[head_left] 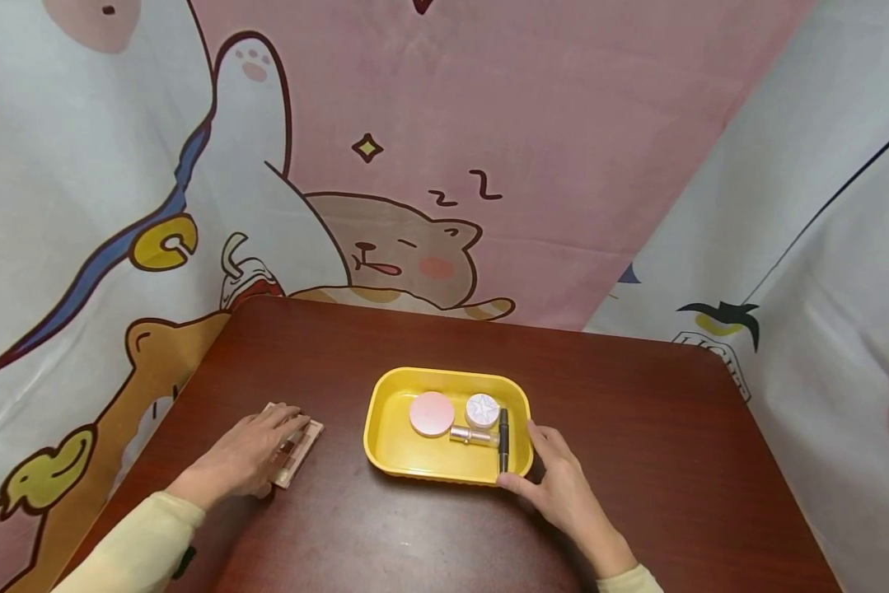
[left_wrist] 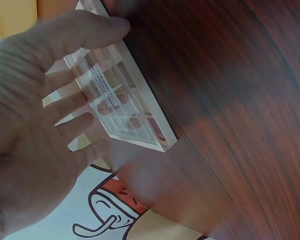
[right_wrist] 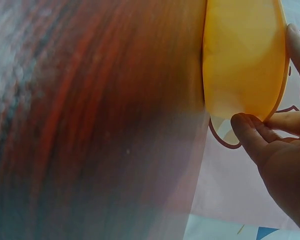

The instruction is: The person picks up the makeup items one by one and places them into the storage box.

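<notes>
My left hand (head_left: 247, 453) grips a flat eyeshadow palette (head_left: 301, 455) with a clear lid, left of a yellow tray (head_left: 403, 451). In the left wrist view the thumb lies over one edge of the palette (left_wrist: 122, 95) and the fingers reach behind it. Around the tray's right end, my right hand (head_left: 563, 490) holds the rim between thumb and fingers. Inside the tray lie a pink round compact (head_left: 432, 413), a small white round case with a star (head_left: 482, 410), a lipstick-like tube (head_left: 471, 436) and a slim black pen-like stick (head_left: 503, 441).
Everything stands on a dark red-brown wooden table (head_left: 659, 445). A cartoon-printed cloth (head_left: 533, 165) hangs behind the table and along both sides. A small dark object (head_left: 184, 562) shows beside the left sleeve, too hidden to tell.
</notes>
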A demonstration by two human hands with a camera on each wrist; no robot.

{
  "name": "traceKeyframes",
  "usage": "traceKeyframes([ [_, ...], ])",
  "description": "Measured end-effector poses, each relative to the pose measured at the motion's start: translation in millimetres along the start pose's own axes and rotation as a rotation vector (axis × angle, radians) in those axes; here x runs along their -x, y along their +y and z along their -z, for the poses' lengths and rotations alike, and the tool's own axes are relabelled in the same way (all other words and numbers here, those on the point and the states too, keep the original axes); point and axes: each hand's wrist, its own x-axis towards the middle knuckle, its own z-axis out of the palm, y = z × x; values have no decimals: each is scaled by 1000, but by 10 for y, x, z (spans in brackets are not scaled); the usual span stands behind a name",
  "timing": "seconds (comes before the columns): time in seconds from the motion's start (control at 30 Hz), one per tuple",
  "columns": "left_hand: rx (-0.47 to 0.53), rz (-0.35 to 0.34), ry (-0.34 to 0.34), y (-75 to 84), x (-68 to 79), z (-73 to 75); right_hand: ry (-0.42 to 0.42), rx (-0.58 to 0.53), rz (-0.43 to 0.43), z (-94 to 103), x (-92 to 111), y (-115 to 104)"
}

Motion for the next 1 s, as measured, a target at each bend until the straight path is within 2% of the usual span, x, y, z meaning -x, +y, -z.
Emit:
traceKeyframes([
  [0.23, -44, -28, 34, -22, -15, 4, 8, -2, 8, -6, 1, 7],
  [0.43, -30, -65, 86, -61, -9, -6, -3, -3, 2, -17, 3, 8],
  [0.83, -55, -78, 61, -106, -79, -17, -15, -1, -15, -20, 3, 0],
  [1.0, -51, -83, 79, -93, -103, -13, -10, 0, -12, -12, -5, -9],
])
